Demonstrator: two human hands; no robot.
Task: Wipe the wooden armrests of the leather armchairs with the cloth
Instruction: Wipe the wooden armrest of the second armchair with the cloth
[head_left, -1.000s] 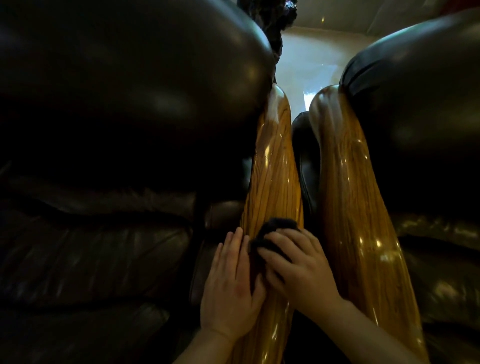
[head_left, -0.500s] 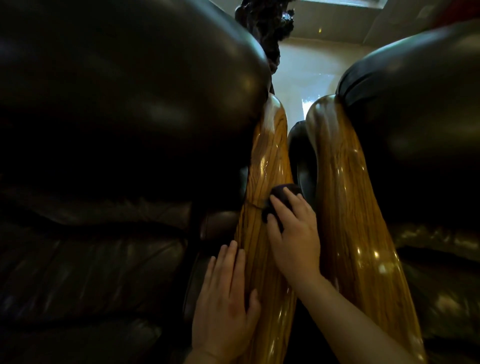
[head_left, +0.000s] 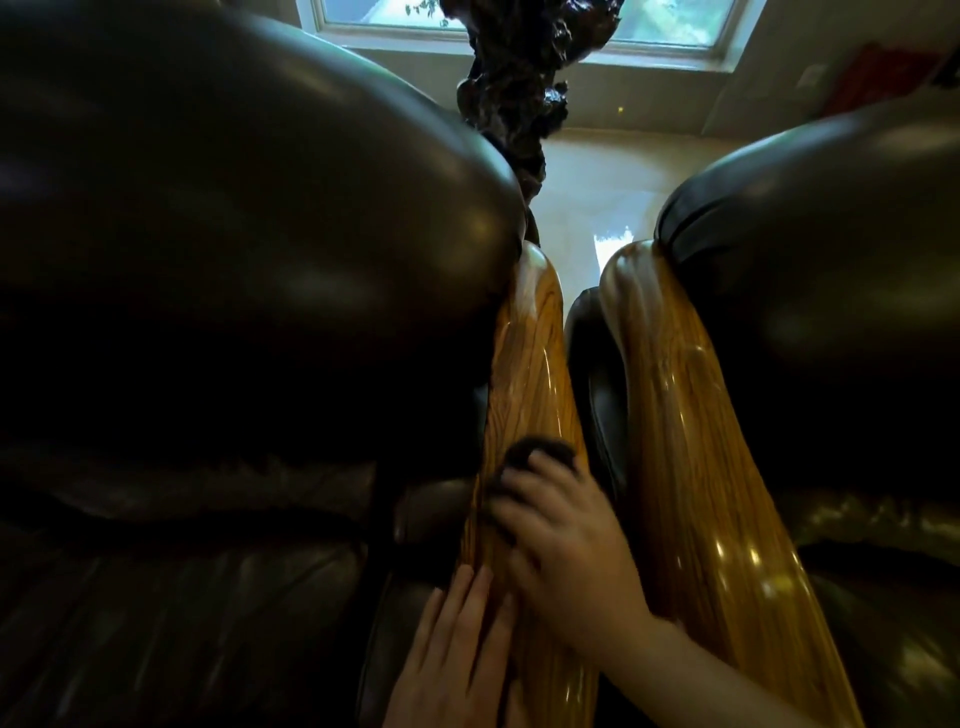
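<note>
Two dark leather armchairs stand side by side, each with a glossy wooden armrest. The left chair's armrest (head_left: 530, 374) runs up the middle; the right chair's armrest (head_left: 691, 441) lies beside it. My right hand (head_left: 566, 545) presses a small dark cloth (head_left: 540, 452) onto the left chair's armrest, with the fingers blurred by motion. My left hand (head_left: 457, 654) lies flat, fingers together, on the near part of the same armrest, holding nothing. Most of the cloth is hidden under my fingers.
The left armchair's leather back (head_left: 234, 234) bulges over the left side; the right armchair's back (head_left: 831, 286) fills the right. A narrow gap separates the armrests. Beyond stand a dark carved wooden piece (head_left: 519, 104), pale shiny floor (head_left: 597, 197) and a window (head_left: 670, 21).
My right hand slid the cloth up the armrest away from me, then partly back toward me. My left hand stayed flat on the near end. The camera tilted upward.
</note>
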